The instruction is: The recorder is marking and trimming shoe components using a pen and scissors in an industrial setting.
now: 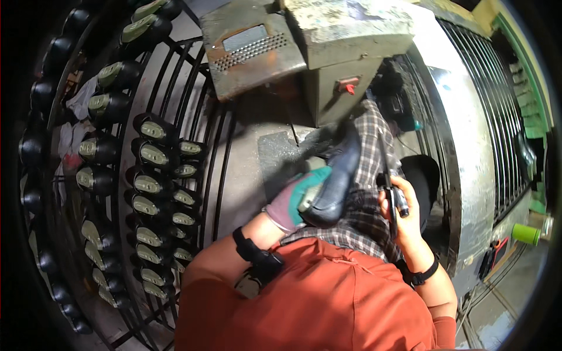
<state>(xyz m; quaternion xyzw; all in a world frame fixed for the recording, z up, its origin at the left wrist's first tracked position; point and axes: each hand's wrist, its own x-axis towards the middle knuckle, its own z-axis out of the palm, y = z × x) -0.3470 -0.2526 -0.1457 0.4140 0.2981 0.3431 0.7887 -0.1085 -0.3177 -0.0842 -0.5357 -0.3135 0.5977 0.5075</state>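
My left hand wears a purple and green glove and is closed around a black leather shoe. The shoe lies above my lap, over a checked cloth, and a pale greenish patch shows at its side by my fingers. In my right hand, which is bare, is a black hand tool with a long thin shaft pointing away from me. A short dark cylinder sits by my fingers on the tool. Its exact kind cannot be made out. The tool and the shoe are apart.
Racks on the left hold several rows of black shoes with pale green lasts. Ahead stands a grey machine with a red switch and a perforated metal plate. A metal-topped bench and green cup are on the right.
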